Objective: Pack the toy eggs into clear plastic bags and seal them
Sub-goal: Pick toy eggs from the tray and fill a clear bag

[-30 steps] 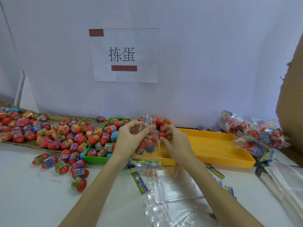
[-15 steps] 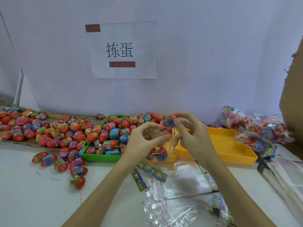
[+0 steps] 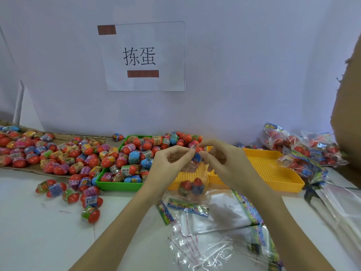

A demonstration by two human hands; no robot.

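A person's two hands meet above a white table (image 3: 39, 231), working a clear plastic bag (image 3: 192, 173) that hangs between them over the near edge of a yellow perforated tray (image 3: 273, 169). The left hand (image 3: 166, 165) pinches the bag's upper edge between thumb and curled fingers; the right hand (image 3: 220, 161) grips a red-topped toy egg (image 3: 199, 152) at the bag's mouth, fingers bent around it. Two more eggs (image 3: 192, 186) sit at the bottom of the bag. Just left of the hands, a green tray (image 3: 117, 185) is heaped with loose eggs, and many others (image 3: 58, 153) spill across a sheet of cardboard and the table farther left. Filled bags (image 3: 302, 151) are piled at the right, beside the yellow tray. Flat empty bags with colourful header strips (image 3: 214, 222) lie on the table beneath the forearms. A paper sign (image 3: 145, 55) printed with two characters is fixed to the pale wall behind.
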